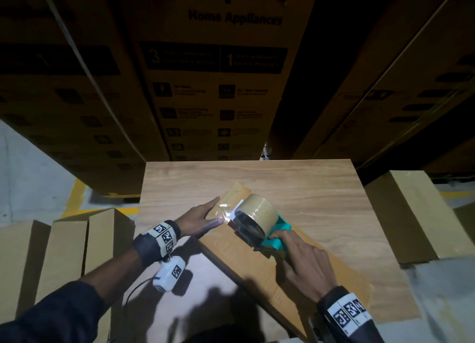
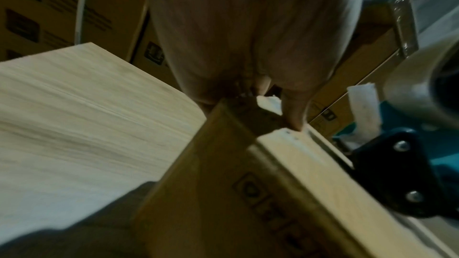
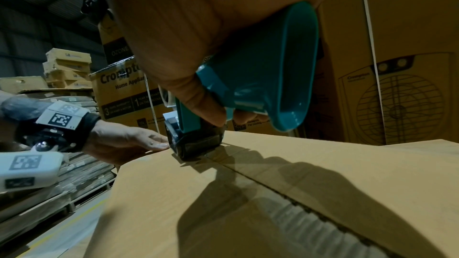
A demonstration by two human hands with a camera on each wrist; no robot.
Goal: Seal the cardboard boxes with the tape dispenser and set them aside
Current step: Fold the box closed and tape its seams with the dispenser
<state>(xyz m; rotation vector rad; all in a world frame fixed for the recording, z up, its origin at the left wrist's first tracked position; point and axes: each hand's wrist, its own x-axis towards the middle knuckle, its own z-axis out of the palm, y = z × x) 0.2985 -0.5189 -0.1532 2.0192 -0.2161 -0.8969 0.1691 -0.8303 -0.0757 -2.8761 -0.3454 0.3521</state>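
Tabletop box (image 1: 246, 263): right hand (image 1: 304, 268) grips dispenser (image 1: 259, 224).

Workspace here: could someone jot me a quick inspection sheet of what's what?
Surface: wooden table, box on it.
Job's things: cardboard box flat, centre seam untaped near the camera; tape dispenser on its far end.
Clutter: smaller boxes left, another box right.
Hands: left hand flat on the box end; right hand grips the dispenser handle.
Cables: thin lead from the left wrist camera.
Surroundings: stacked appliance cartons.
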